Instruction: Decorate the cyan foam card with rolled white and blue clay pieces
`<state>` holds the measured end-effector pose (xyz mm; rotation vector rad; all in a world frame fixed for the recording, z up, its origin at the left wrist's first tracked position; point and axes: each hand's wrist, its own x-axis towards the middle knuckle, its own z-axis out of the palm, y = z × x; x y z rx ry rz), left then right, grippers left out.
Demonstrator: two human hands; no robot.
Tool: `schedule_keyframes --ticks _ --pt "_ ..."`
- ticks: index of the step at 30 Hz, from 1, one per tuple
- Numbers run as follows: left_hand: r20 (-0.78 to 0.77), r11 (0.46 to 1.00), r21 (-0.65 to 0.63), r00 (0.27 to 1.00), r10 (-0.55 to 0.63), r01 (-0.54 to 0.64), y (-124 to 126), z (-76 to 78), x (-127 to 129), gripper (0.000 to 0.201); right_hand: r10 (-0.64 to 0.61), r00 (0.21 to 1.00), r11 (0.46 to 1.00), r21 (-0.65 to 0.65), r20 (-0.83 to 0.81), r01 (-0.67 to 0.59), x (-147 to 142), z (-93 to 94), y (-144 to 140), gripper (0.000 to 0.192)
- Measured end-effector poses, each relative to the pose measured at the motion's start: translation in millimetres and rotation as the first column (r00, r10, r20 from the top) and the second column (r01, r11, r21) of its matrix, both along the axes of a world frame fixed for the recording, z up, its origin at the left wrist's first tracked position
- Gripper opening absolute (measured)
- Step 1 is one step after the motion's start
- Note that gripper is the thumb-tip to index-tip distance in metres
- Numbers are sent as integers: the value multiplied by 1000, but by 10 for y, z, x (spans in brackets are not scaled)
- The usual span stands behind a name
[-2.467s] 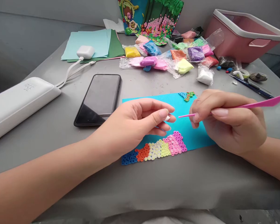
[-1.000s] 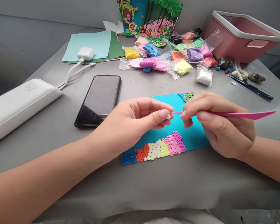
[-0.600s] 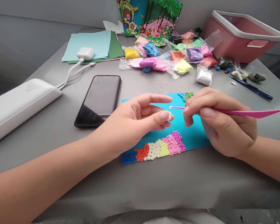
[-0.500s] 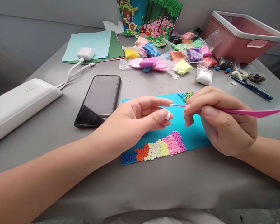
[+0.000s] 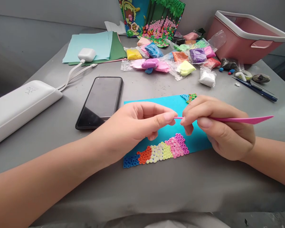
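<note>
My right hand (image 5: 224,126) grips a pink clay modelling tool (image 5: 243,120), its broad blade end pointing right. The tool's thin tip runs into the pinched thumb and fingers of my left hand (image 5: 149,122). A small bit of white clay, seen in those left fingers a moment earlier, is now hidden by them, as is the tool's tip. Below both hands lies a blue sheet (image 5: 166,131). Along its near edge runs a band of small clay rings (image 5: 158,152) in blue, orange, pale yellow, pink and purple. A second patch of rings (image 5: 189,98) covers its far corner, partly behind my right hand.
A black phone (image 5: 102,101) lies left of the sheet, near a white power bank (image 5: 26,107). Bagged coloured clay (image 5: 154,63) spreads across the back, with a white bag (image 5: 207,77) nearer. A pink bin (image 5: 237,44) and a dark blue pen (image 5: 256,89) are at right.
The fingers of my left hand have closed around the tool's tip, covering the white clay. My right hand and the tool have shifted slightly left and down.
</note>
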<state>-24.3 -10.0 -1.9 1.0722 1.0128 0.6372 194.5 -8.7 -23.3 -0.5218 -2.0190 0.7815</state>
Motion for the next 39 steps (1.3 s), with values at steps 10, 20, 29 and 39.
schedule_keyframes --ticks 10,20,29,39 --pt "-111 996 92 994 21 -10 6 -30 -31 32 -36 995 999 -13 -95 35 -11 -30 -12 22" --pt "-103 997 72 994 36 -28 9 -54 -16 28 -38 999 997 69 -35 41 -5 -22 -18 23" --pt "-88 999 43 996 21 -18 2 -38 -1 26 15 1000 996 89 14 -17 -14 -3 -2 25" --pt "26 998 18 997 66 -67 11 -53 -4 31 12 1000 999 -44 20 -11 44 36 -10 23"
